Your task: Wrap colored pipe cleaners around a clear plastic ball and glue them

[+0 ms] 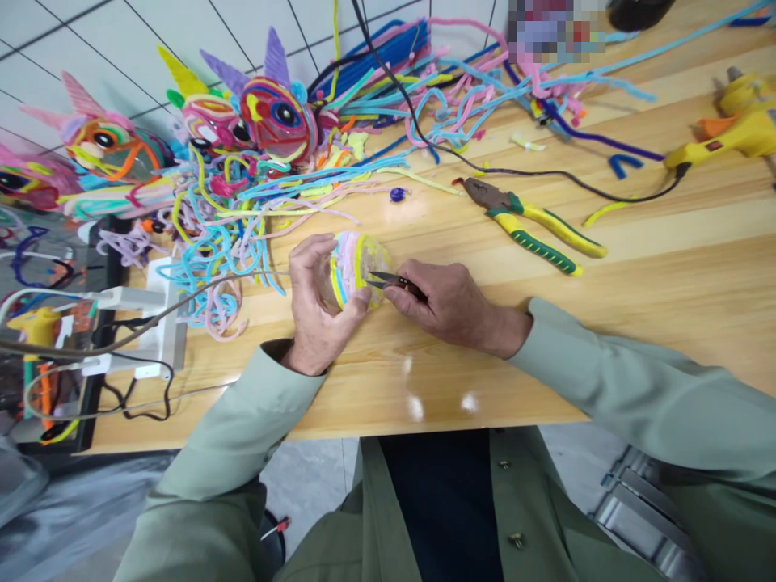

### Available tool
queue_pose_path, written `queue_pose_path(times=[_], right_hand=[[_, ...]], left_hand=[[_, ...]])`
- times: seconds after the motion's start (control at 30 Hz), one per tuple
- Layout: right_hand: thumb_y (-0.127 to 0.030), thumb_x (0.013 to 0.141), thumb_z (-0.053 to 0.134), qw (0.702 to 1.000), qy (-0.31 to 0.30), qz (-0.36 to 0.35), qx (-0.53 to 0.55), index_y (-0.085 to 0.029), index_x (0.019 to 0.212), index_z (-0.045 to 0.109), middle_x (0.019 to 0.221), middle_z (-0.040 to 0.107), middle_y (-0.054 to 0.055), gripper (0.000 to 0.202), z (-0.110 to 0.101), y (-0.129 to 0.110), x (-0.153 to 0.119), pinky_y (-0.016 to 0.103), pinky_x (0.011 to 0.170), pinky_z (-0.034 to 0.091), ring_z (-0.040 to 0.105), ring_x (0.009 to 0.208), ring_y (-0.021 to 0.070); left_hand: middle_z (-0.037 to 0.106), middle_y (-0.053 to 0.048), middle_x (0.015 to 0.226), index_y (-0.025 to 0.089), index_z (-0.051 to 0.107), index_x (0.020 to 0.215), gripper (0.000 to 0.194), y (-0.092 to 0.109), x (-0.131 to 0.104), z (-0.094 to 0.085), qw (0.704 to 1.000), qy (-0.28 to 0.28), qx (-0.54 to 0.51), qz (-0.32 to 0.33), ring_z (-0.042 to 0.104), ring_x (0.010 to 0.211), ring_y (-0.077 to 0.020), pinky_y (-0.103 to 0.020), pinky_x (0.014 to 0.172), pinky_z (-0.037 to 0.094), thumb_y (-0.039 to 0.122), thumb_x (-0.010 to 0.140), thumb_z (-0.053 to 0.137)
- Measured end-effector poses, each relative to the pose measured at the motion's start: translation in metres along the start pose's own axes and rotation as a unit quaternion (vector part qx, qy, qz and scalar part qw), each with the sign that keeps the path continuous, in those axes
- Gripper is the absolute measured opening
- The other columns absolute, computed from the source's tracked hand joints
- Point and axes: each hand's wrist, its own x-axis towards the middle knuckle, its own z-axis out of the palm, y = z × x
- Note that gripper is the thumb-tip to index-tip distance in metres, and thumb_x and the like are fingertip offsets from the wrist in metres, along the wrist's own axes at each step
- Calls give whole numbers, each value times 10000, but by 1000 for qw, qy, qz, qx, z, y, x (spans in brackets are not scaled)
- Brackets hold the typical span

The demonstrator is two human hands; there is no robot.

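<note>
My left hand (321,303) is wrapped round a clear rounded plastic piece (377,257), possibly a bottle part, banded with yellow, pink and blue strips like pipe cleaners. Its thumb presses on the near side. From the right, my right hand (442,303) grips a pair of dark tweezers (391,279). Their pointed tips touch or nearly touch the yellow band on the plastic piece; exact contact cannot be made out. Both hands are just above the wooden table (376,388).
Loose pipe cleaners (242,218) sprawl behind and left of my hands. Yellow-green pliers (527,226) lie to the right, near a yellow glue gun (715,137) whose black cord crosses the table. Decorated horned heads (282,121) stand along the wall. A white power strip (166,315) sits left.
</note>
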Motion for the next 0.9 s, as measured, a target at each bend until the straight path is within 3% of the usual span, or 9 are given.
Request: queue_pose_path(times=[0.9], right_hand=[[-487, 1171, 455, 1000, -1, -3, -9, -203, 947, 608, 767, 653, -6, 393, 0, 1, 0, 292, 618, 290, 495, 644, 125]], left_hand=[[536, -110, 1391, 312, 519, 1422, 667, -1, 0, 1, 1000, 2, -3, 5, 582, 1377, -334, -582, 1217, 532, 731, 946, 727]])
